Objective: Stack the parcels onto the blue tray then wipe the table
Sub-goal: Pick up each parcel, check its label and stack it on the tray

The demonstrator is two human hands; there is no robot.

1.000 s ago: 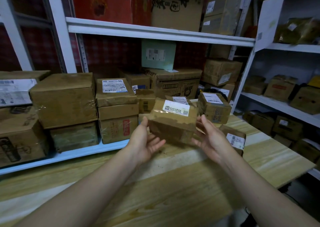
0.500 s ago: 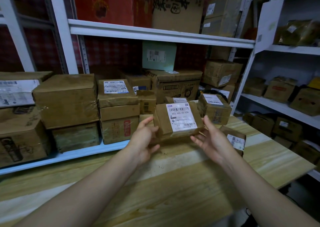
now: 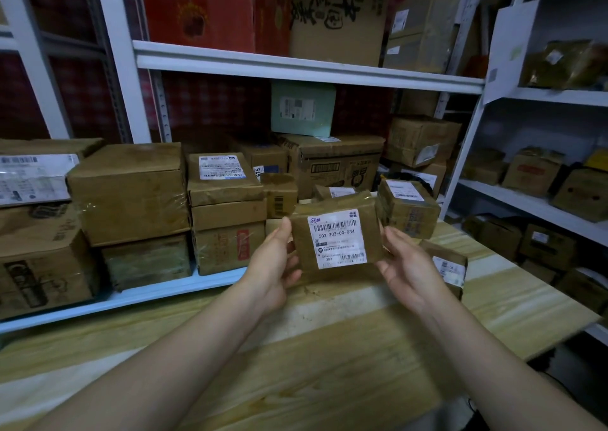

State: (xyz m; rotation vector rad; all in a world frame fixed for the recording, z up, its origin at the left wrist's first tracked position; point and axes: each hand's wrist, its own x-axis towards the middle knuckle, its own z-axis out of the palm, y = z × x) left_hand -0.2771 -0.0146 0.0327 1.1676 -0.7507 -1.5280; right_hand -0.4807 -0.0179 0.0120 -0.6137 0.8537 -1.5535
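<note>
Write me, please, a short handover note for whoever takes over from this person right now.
Hands: the left hand and right hand together grip one taped parcel by its side edges, lifted above the table, with the label facing the camera.
Other parcels: a squat parcel sits at the table's far end, and a flat parcel lies on the table behind the right hand.
Blue tray: not in view. No cloth is in view either.
Done: nothing visibly stacked.
Left: stack the held parcel and the others on the tray, then wipe the table.
</note>
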